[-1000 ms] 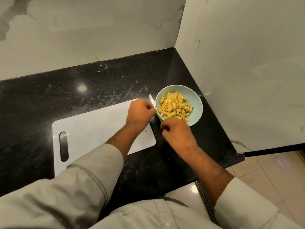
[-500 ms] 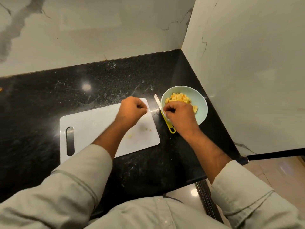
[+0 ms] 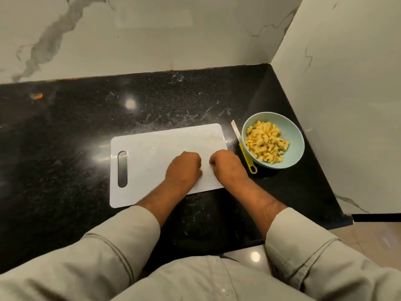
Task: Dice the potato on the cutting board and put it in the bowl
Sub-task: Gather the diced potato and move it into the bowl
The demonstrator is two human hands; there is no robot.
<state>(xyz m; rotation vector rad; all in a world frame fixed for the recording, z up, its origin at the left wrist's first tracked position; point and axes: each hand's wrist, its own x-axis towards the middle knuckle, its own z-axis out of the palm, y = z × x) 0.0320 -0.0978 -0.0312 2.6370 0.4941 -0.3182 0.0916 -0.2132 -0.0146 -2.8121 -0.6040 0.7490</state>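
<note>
Fingers on both hands curl under, knuckles up; whether they pinch anything, cannot tell. Left hand (image 3: 184, 167) and right hand (image 3: 225, 165) sit close together on the near right part of one flat white plastic cutting board (image 3: 152, 157), rounded corners, one slot handle. Diced potato (image 3: 266, 142), small pale-yellow cubes, is heaped in one round pale-green bowl (image 3: 295, 137) right of the board. One knife (image 3: 244, 146), thin metal blade, yellow loop handle, lies between board and bowl, against the bowl. Black speckled stone counter (image 3: 65, 131), glossy, smeared.
</note>
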